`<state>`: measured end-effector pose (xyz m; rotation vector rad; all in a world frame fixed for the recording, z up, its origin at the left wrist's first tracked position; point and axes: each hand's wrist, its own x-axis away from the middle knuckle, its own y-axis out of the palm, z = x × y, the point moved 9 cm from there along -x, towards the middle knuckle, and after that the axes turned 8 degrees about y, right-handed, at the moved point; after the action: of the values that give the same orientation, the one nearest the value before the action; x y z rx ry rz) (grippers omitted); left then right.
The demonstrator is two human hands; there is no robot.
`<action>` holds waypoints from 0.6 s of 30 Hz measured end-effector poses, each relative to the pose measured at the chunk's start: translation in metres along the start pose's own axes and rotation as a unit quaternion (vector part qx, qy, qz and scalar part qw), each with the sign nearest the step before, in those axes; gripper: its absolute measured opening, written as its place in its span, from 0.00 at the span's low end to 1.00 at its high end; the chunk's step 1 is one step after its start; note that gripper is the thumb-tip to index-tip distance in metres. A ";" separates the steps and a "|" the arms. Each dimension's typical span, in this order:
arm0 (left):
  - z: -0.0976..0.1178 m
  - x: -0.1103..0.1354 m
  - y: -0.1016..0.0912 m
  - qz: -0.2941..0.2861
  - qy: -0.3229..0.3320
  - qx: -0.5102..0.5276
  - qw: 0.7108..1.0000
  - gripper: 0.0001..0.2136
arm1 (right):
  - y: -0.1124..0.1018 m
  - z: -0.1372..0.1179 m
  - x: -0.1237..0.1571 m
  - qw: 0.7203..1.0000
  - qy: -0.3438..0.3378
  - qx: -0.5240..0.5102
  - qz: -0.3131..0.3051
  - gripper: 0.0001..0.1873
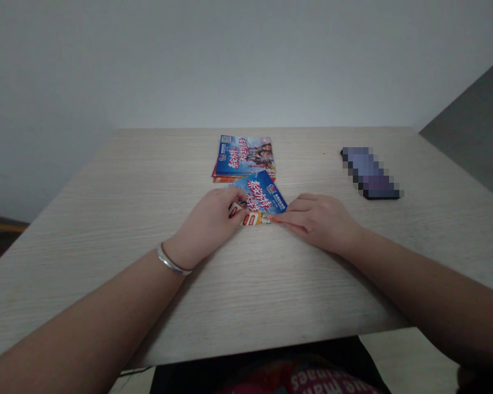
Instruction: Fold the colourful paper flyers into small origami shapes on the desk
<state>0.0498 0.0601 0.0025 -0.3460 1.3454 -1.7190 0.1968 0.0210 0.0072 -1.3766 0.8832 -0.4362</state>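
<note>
A blue printed leaflet (267, 192) with red-and-white lettering lies on the table in front of me, turned at an angle. Along its near edge runs a narrow red, white and yellow strip (252, 219), which looks folded over. My left hand (217, 219) pinches the leaflet's left side, with the thumb on the strip. At the right end, my right hand (318, 219) holds the near corner down between thumb and fingers. Both hands cover parts of the leaflet. Just behind it sits a stack of similar leaflets (246, 156), their edges slightly uneven.
A phone (370, 172), its screen blurred out, lies at the right on the pale wooden table (271, 284). The table's far edge meets a white wall (246, 65). Its front edge is close to my lap. A silver bangle (170, 261) circles my left wrist.
</note>
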 end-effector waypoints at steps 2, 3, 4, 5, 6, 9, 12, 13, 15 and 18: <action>0.003 0.000 -0.003 0.020 0.027 -0.020 0.999 0.06 | 0.001 -0.002 0.000 1.000 -0.008 0.011 -0.001 0.18; 0.006 0.000 -0.005 0.033 0.042 -0.034 0.998 0.06 | 0.001 -0.001 0.000 1.000 -0.006 0.012 -0.002 0.18; 0.010 0.000 -0.007 0.041 0.063 -0.055 0.996 0.06 | 0.001 -0.001 -0.001 1.000 -0.001 0.011 -0.003 0.18; 0.017 0.000 -0.008 0.041 0.089 -0.081 0.992 0.06 | 0.001 0.000 -0.001 1.000 0.004 0.011 -0.004 0.18; 0.025 0.000 -0.007 0.033 0.121 -0.110 0.986 0.07 | 0.001 0.002 -0.001 1.000 0.009 0.014 -0.005 0.18; 0.048 0.004 0.004 -0.019 0.215 -0.164 0.963 0.10 | 0.001 0.006 -0.001 0.999 0.014 0.033 -0.004 0.19; 0.056 0.008 0.007 -0.019 0.232 -0.148 0.961 0.11 | 0.000 0.015 -0.002 0.999 0.027 0.032 -0.004 0.17; 0.057 0.010 0.009 -0.019 0.239 -0.150 0.959 0.12 | 0.000 0.019 -0.002 0.999 0.036 0.022 -0.004 0.16; 0.058 0.013 0.013 -0.024 0.256 -0.155 0.954 0.14 | 0.000 0.027 -0.003 0.998 0.056 -0.010 -0.004 0.14; 0.056 0.014 0.016 -0.031 0.268 -0.156 0.950 0.15 | 0.001 0.038 -0.005 0.993 0.080 -0.083 -0.005 0.11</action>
<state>0.0878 0.0136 0.0048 -0.0916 2.0308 -1.7190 0.2221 0.0499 0.0059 -1.5128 1.0632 -0.4938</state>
